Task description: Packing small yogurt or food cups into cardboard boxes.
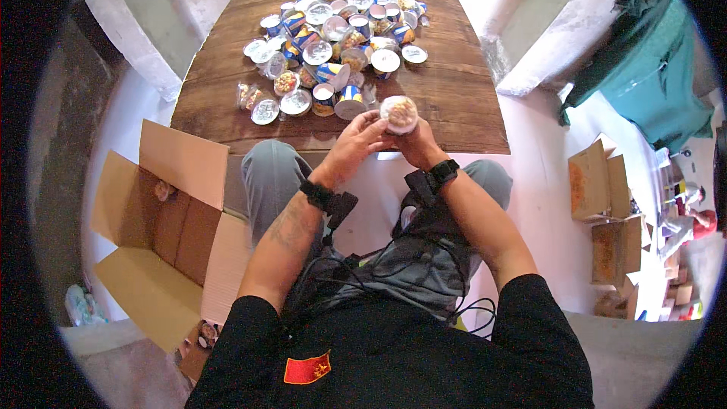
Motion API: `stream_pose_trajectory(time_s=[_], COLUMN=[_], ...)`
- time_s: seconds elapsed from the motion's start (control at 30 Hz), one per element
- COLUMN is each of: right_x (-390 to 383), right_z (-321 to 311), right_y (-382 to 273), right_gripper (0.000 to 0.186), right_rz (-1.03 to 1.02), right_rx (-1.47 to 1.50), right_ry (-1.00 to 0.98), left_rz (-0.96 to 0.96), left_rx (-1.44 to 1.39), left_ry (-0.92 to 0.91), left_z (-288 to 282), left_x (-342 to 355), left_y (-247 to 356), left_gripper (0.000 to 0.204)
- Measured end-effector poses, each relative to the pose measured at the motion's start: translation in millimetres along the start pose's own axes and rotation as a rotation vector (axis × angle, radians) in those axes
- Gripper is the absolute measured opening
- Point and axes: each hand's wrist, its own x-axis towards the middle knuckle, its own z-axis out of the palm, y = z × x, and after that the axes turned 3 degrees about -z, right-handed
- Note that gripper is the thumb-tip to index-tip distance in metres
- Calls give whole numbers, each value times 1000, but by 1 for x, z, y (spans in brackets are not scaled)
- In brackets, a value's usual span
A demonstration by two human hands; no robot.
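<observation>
Above the near edge of the wooden table I hold a small round clear tub [399,114] with pale tan, chunky contents. My right hand [419,146] is wrapped round its lower side. The fingers of my left hand [358,142] are closed against the tub's left side; their tips are partly hidden. Just beyond my hands lies a heap of similar lidded cups, among them a blue, white and yellow cup [351,98] and a clear tub with colourful bits [287,82]. Some cups lie on their sides, others show silvery or white lids.
The wooden table [462,98] stands in front of my knees. An open cardboard box [182,212] is at my left, with a small item inside. More cardboard boxes [591,182] stand at the far right, near a green cloth [659,60] and a person in red [703,221].
</observation>
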Motion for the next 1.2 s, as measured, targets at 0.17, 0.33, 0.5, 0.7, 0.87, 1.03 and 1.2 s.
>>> stream_pose_trajectory(time_s=[0.17,0.33,0.5,0.7,0.87,1.03,1.2], right_x=[-16,-15,-23,-18,-29,-23,-16], right_z=[28,29,37,30,50,43,27], right_y=[-25,-22,-28,-24,-32,-27,-21], right_gripper=[59,66,67,74,67,56,53], right_rz=[77,-3,-2,101,99,86,148], right_rx=[177,50,118,227,254,216,341], right_ry=[-123,-263,-60,-222,-92,-125,-263], left_rz=[-14,54,-23,703,684,766,802], left_rx=[-302,-233,658,1115,957,1107,1057], left_ry=[-111,-35,220,211,214,273,200], left_z=[-2,-2,-3,0,6,9,11], left_x=[-5,0,-4,-2,-5,-8,-4], left_y=[11,9,20,6,6,7,6], left_gripper=[42,44,71,101,109,109,109])
